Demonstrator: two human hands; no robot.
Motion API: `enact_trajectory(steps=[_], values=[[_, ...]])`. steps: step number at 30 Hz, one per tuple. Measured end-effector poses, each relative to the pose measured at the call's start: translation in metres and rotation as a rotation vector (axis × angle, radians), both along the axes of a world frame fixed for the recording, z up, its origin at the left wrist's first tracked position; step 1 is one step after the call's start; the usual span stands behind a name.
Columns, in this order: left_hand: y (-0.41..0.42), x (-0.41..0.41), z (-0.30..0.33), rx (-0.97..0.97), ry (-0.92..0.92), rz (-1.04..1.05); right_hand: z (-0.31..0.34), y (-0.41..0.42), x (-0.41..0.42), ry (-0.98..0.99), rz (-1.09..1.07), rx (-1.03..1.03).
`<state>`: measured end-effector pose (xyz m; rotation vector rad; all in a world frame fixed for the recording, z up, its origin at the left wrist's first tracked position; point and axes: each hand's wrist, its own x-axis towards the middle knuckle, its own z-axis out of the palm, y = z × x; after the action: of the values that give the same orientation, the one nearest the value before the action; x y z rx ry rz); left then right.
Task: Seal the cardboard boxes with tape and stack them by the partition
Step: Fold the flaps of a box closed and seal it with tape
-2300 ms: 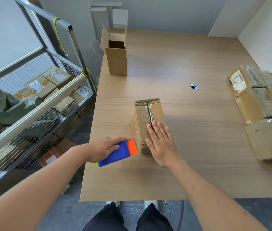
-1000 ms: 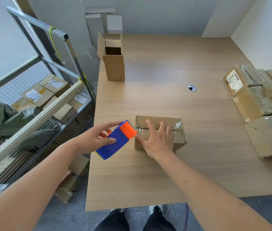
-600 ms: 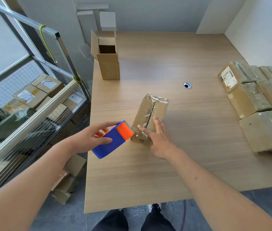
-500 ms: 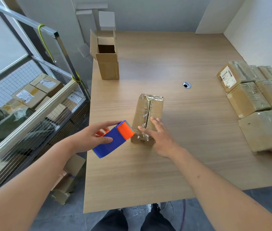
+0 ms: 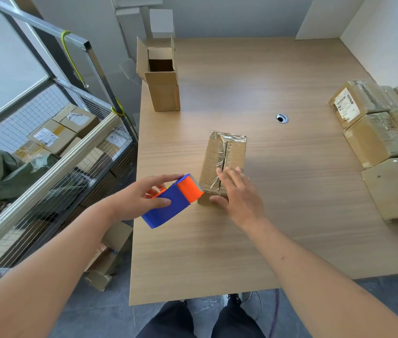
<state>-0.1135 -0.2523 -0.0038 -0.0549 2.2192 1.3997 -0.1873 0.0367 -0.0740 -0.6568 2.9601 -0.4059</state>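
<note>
A taped cardboard box [image 5: 227, 154] lies lengthwise on the wooden table [image 5: 241, 240], its top seam covered with clear tape. My right hand [image 5: 238, 195] rests on the box's near end with fingers straight and the thumb against the front face. My left hand [image 5: 141, 196] grips a blue and orange tape dispenser [image 5: 172, 201], whose orange end sits at the box's near left corner. An open, empty cardboard box [image 5: 162, 76] stands upright at the table's far left edge. Several taped boxes [image 5: 378, 135] lie stacked along the white partition on the right.
A metal wire cage trolley [image 5: 46, 142] holding several labelled boxes and green cloth stands left of the table. More cardboard lies on the floor under it. A cable grommet [image 5: 282, 118] is set in the table's middle. White walls close the far and right sides.
My right hand turned the box from crosswise to lengthwise on the table and now rests on its near end. The dispenser in my left hand moved up against the box's near left corner.
</note>
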Motion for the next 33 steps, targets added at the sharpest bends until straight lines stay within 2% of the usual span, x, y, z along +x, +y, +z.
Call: enact_trajectory(steps=[3,12,13,15,17,18,20,22,26,33], values=[[0.0,0.003,-0.001,-0.012,-0.006,0.01,-0.005,0.001,0.0,0.038,-0.011,0.02],[0.009,0.005,0.012,-0.054,0.011,-0.049,0.007,0.013,-0.014,-0.154,0.16,-0.139],[0.01,0.005,0.014,-0.057,0.019,-0.056,0.012,0.013,-0.012,-0.131,0.167,-0.208],[0.013,0.005,0.019,-0.056,0.031,-0.062,0.024,0.009,-0.005,-0.124,0.136,-0.474],[0.016,0.005,0.023,-0.06,0.045,-0.066,0.038,0.001,0.0,-0.33,0.057,-0.731],[0.017,0.005,0.025,-0.061,0.055,-0.066,0.045,-0.003,0.001,-0.469,0.026,-0.797],[0.02,0.006,0.027,-0.061,0.081,-0.068,0.054,-0.008,0.003,-0.668,0.0,-0.85],[0.022,0.007,0.029,-0.057,0.099,-0.076,0.058,-0.009,0.005,-0.781,-0.027,-0.893],[0.027,0.007,0.032,-0.037,0.123,-0.079,0.061,-0.009,0.006,-0.784,-0.083,-0.941],[0.039,0.006,0.031,-0.068,0.138,-0.12,0.06,-0.006,0.016,-0.651,-0.239,-1.012]])
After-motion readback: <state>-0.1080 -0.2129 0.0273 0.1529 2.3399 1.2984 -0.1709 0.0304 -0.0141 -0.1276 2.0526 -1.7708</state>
